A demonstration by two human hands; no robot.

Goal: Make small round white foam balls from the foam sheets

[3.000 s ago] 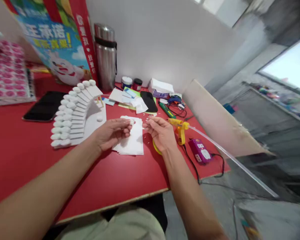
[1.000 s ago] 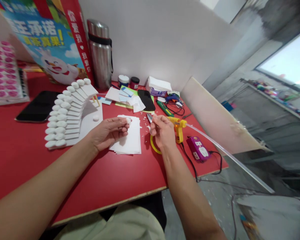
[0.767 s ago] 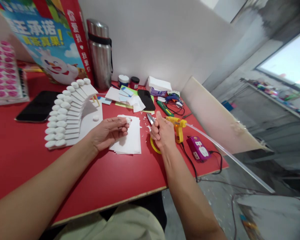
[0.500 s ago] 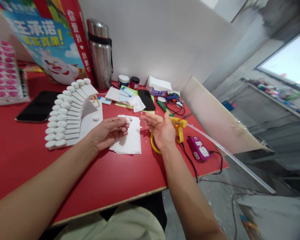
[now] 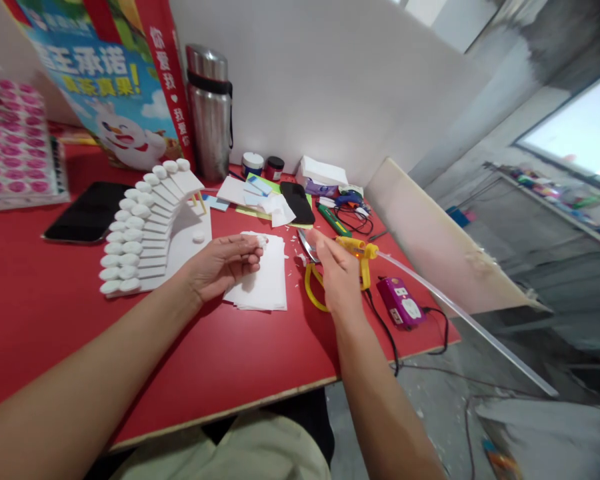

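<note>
My left hand [image 5: 226, 268] is closed, pinching a small white piece [image 5: 263, 241] between thumb and fingertips above a stack of white paper [image 5: 265, 283]. What kind of piece it is cannot be made out. Turned edge-on, my right hand [image 5: 342, 277] has its fingers stretched out and holds nothing visible. It hovers over yellow-handled scissors [image 5: 308, 293], partly covering them. Just beyond those fingers lies a yellow glue gun [image 5: 356, 245] with a long clear glue stick [image 5: 460, 313]. Left of my left hand stands a curved white stepped model [image 5: 155, 257] edged with white oval pieces [image 5: 117, 261].
A purple power adapter [image 5: 401, 303] sits near the table's right edge, with black cables. Behind are a steel thermos [image 5: 209, 120], paint jars [image 5: 253, 164], a black phone [image 5: 297, 203] and a green cutter [image 5: 334, 220]. A dark tablet [image 5: 87, 212] lies at left.
My right hand has turned from palm-up to edge-on, uncovering the scissors' blades. My left hand keeps its pinch on the white piece. The view has shifted slightly.
</note>
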